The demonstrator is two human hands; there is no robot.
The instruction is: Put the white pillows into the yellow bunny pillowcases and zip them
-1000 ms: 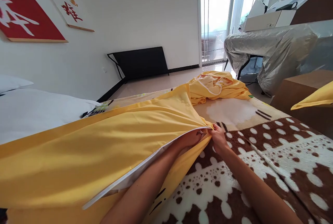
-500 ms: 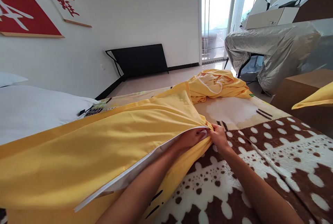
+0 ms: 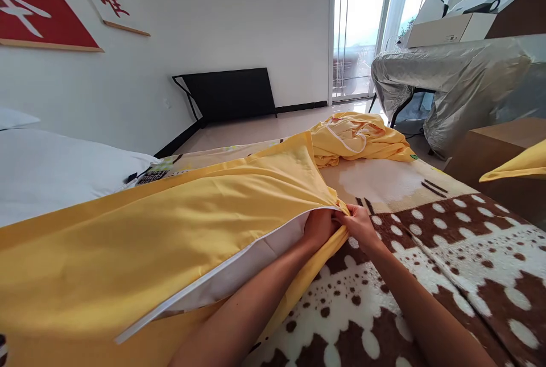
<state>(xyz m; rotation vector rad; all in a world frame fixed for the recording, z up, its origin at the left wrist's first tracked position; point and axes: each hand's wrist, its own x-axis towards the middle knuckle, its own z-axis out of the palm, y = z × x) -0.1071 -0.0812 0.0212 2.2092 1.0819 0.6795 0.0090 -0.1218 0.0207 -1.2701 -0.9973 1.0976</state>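
A yellow fabric cover [image 3: 205,207] lies spread over the bed, with a long opening edged by a white zipper strip [image 3: 222,267]. My left hand [image 3: 319,227] is inside the opening at its right end; its fingers are hidden by the cloth and my other hand. My right hand [image 3: 358,225] pinches the yellow cloth at that same corner, right against my left hand. White lining shows through the gap beside my left forearm.
Crumpled yellow cloth [image 3: 358,136] lies at the bed's far edge. A white pillow [image 3: 63,170] is at the left. The brown patterned blanket [image 3: 418,259] covers the bed. Beyond stand a cardboard box [image 3: 482,151] and plastic-covered furniture [image 3: 452,71].
My left hand has pushed slightly deeper into the corner, and a white piece seen by its fingers is now hidden. The opening gapes wider, showing more lining.
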